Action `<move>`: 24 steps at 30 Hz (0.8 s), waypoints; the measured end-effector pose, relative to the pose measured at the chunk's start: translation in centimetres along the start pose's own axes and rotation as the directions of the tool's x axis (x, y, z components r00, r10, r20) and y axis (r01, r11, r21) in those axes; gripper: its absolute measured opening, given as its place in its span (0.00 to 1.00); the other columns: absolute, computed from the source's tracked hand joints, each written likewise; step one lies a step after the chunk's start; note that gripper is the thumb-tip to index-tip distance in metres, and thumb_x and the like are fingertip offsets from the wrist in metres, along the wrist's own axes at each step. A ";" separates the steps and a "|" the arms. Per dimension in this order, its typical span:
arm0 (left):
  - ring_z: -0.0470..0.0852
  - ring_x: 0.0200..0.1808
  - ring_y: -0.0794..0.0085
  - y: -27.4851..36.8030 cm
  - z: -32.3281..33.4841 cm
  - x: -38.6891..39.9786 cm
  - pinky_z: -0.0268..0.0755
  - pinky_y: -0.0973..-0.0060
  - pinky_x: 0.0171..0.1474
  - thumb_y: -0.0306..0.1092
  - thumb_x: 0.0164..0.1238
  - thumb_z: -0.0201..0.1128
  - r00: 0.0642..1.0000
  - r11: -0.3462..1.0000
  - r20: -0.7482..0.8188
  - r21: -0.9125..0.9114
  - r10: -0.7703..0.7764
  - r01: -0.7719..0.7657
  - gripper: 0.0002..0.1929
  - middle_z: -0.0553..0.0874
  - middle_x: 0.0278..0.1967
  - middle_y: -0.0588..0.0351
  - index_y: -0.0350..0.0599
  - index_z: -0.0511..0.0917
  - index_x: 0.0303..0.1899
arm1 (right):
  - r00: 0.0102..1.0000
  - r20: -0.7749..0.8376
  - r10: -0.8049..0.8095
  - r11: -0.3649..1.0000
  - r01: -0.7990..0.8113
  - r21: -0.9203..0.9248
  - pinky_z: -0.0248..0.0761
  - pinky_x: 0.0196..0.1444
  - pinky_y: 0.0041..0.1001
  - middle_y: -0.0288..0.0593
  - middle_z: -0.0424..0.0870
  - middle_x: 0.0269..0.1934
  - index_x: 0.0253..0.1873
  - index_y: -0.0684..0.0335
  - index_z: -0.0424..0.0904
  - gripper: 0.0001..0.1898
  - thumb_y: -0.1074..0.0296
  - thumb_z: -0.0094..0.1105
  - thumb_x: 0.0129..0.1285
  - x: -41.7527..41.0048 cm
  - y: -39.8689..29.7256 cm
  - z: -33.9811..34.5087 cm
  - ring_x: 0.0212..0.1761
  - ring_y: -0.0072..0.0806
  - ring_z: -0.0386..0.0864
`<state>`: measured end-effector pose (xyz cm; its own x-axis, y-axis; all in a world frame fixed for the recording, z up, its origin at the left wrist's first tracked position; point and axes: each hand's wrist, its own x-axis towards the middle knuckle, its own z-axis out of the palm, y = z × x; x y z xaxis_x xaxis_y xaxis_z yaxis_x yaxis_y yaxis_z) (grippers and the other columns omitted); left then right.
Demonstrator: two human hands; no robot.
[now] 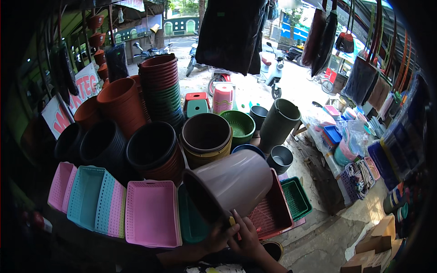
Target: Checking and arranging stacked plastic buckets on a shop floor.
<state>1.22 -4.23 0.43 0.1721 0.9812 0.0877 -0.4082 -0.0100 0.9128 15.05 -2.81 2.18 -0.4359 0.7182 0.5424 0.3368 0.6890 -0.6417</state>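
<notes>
A grey plastic bucket point(235, 181) lies tilted before me, its dark mouth facing the lower left. My left hand point(220, 237) grips its rim at the lower edge. Close beside it, my right hand point(247, 233) has its fingers against the bucket's outer wall near the rim. A small yellow and red object point(232, 221), perhaps a cutter, shows between the two hands, with my right hand apparently closed on it. My fingers hide part of it. Under the bucket are a red perforated plastic basket point(268, 218) and a teal basket point(193, 218).
Pink baskets point(152, 213) and blue baskets point(87, 198) stand at left. Behind them rise stacked black pots point(152, 145) and a brown bucket point(206, 133). Packaged goods point(232, 34) hang overhead. Cardboard boxes point(372, 245) sit at lower right, below a goods-laden table point(336, 174).
</notes>
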 end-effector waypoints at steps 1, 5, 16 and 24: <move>0.76 0.36 0.81 -0.5 0.5 -0.2 0.72 0.78 0.38 0.37 0.75 0.58 1.000 1.000 -0.012 0.000 0.009 -0.009 0.16 0.77 0.37 0.61 0.40 0.69 0.57 | 1.000 -0.025 0.019 1.000 -0.019 -0.011 0.73 0.40 0.35 0.53 0.78 0.41 0.70 0.75 0.63 0.38 0.70 0.66 0.54 -0.6 0.3 -0.3 0.36 0.41 0.78; 0.79 0.46 0.71 -1.6 2.4 -0.8 0.74 0.72 0.50 0.42 0.73 0.59 1.000 0.982 -0.017 0.187 -0.012 0.015 0.22 0.79 0.44 0.53 0.39 0.69 0.60 | 0.995 -0.101 0.006 0.995 0.004 0.101 0.74 0.41 0.36 0.56 0.78 0.44 0.70 0.74 0.63 0.37 0.70 0.66 0.56 -2.0 1.3 -1.7 0.39 0.44 0.80; 0.75 0.61 0.56 0.1 -4.1 -1.6 0.68 0.62 0.62 0.35 0.66 0.65 0.687 0.362 -0.274 0.932 0.673 0.017 0.28 0.75 0.59 0.42 0.37 0.69 0.65 | 0.901 -0.132 0.413 0.691 -0.215 0.690 0.66 0.65 0.30 0.52 0.77 0.58 0.68 0.76 0.63 0.26 0.70 0.56 0.70 0.6 5.4 -5.4 0.60 0.33 0.76; 0.81 0.49 0.74 4.9 -6.8 0.0 0.72 0.73 0.55 0.36 0.74 0.60 0.781 0.879 -0.525 0.473 0.337 -0.062 0.20 0.84 0.45 0.54 0.35 0.73 0.60 | 0.949 -0.097 0.301 0.619 -0.117 0.777 0.65 0.66 0.30 0.52 0.77 0.59 0.68 0.77 0.64 0.26 0.69 0.57 0.70 8.8 7.2 -7.0 0.62 0.33 0.76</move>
<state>-6.89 -3.00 2.14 -0.4739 0.8646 0.1669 0.0545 -0.1603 0.9856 19.44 9.15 6.14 -0.2312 0.8982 0.3740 -0.3886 0.2672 -0.8818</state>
